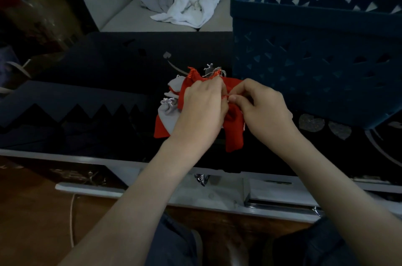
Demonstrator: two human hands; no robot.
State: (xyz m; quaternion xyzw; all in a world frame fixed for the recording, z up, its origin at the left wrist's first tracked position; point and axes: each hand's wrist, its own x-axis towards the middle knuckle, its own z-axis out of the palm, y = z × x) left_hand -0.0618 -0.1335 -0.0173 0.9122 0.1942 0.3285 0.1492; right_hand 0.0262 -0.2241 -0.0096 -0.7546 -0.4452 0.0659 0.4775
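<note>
Knees (174,244) — left hand (202,109), right hand (264,111) tight on red pouch (233,135) — grey pouches (168,114) alongside, blue basket (315,59) near.

Red pouch (233,131) matt cloth; blue basket (315,65) smooth plastic.

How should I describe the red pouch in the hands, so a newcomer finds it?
Find the blue basket on the dark table. Left of its base lies a heap of small pouches. The red pouch has its string pinched between the left hand and right hand; grey pouches lie left of it.
</note>
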